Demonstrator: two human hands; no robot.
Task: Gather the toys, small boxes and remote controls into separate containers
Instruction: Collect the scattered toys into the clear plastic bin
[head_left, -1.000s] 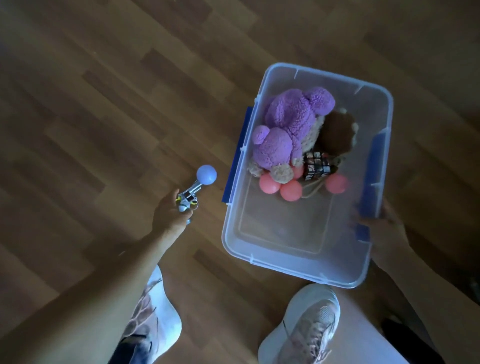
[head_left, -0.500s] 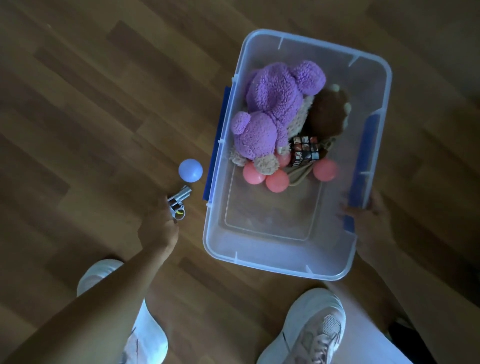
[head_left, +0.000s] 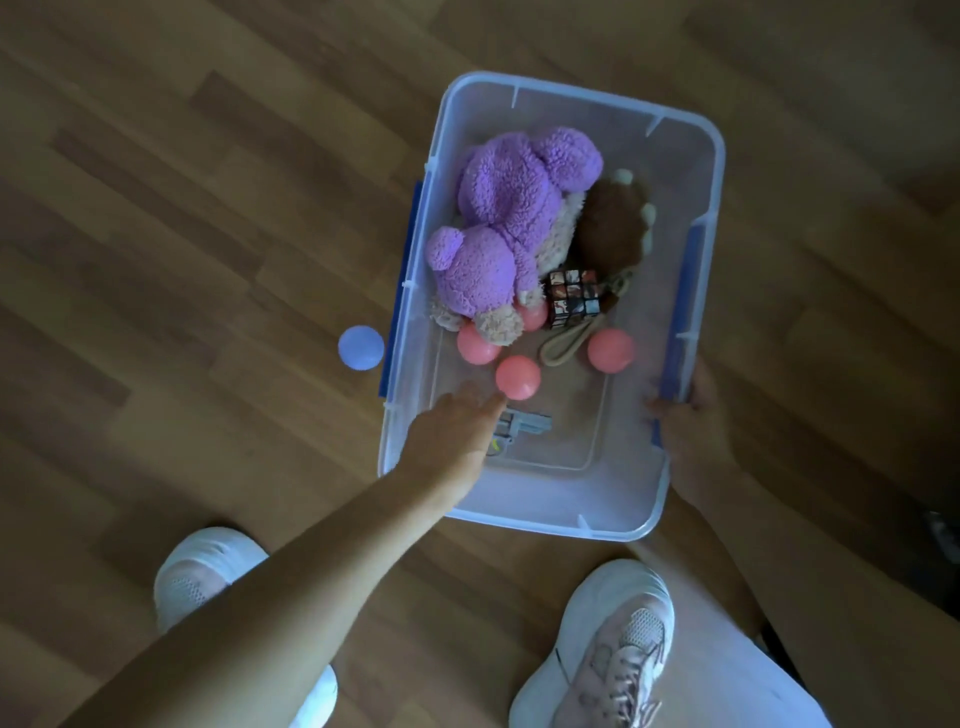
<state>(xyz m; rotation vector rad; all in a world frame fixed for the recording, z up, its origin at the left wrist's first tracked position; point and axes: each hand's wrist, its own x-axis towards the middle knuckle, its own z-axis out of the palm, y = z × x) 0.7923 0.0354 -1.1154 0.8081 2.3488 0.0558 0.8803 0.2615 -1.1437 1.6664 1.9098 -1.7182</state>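
Blue ball (head_left: 361, 347) lies just outside the bin (head_left: 545, 504), left of the empty, loose-fingered left grip (head_left: 457, 423); right grip (head_left: 685, 426) clamps the bin's rim.

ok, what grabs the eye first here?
The purple plush fills the far half of the clear bin, with pink balls just nearer. The left hand reaches into the bin's near end over a grey toy gun, while the right hand grips the right rim. One blue ball lies on the floor outside the bin's left wall.
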